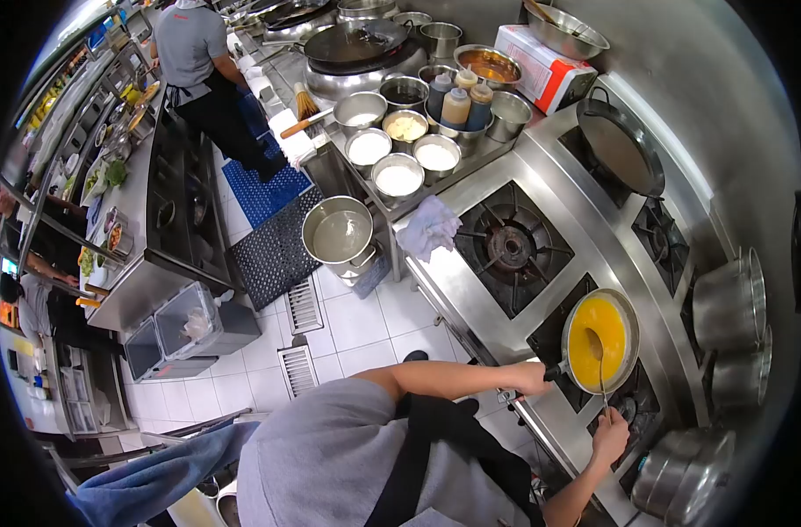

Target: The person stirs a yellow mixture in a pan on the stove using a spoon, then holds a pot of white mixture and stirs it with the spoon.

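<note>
My left hand [530, 378] is closed around the dark handle of a frying pan [630, 318] that sits over a burner on the steel stove. Bright yellow liquid [586, 327] fills the pan. A long-handled metal spoon [596, 344] dips its bowl into that liquid. My right hand [609, 436], beside the pan's near edge, grips the spoon's handle; the fingers are curled shut on it.
An unused burner [511, 249] and a crumpled cloth [428, 228] are left of the pan. Steel pots [729, 303] line the stove's back. Bowls of white powder [398, 178] and squeeze bottles [456, 107] crowd the counter. A stockpot [339, 230] stands low beside it; a co-worker [194, 61] is farther off.
</note>
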Tool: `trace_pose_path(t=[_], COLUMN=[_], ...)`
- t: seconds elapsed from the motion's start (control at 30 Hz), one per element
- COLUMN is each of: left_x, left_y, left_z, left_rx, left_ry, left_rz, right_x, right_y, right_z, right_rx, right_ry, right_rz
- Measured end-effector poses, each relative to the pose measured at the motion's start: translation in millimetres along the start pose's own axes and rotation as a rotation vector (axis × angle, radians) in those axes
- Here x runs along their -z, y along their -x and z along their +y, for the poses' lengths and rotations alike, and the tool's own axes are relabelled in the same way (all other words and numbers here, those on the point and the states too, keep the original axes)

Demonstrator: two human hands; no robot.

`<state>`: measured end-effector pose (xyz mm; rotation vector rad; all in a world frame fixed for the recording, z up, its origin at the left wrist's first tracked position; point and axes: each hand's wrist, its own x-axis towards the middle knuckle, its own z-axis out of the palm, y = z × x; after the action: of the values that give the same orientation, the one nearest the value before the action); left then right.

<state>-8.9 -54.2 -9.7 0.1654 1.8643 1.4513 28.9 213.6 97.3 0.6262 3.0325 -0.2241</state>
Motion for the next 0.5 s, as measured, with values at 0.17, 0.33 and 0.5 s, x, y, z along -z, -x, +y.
trace_pose_path(t=[0.17,0.33,0.5], left_x=[-11.6,37.2,123.0], left_y=[-39.5,14.3,125.3], left_z=[-64.4,-152.8,-208.3], left_rx=[-0.158,0.166,0.255], left_ry=[0.472,0.406,0.673], left_rz=[0.002,0.175,0.767], right_x=[-24.9,-32.6,-44.8], right_y=[-11.1,-22.6,-40.7], right_z=[7.5,16.7,29.9], right_rx=[0.020,0.008,-0.005], right_ry=[0.020,-0.038,-0.027], right_rz=[0.016,0.023,0.013])
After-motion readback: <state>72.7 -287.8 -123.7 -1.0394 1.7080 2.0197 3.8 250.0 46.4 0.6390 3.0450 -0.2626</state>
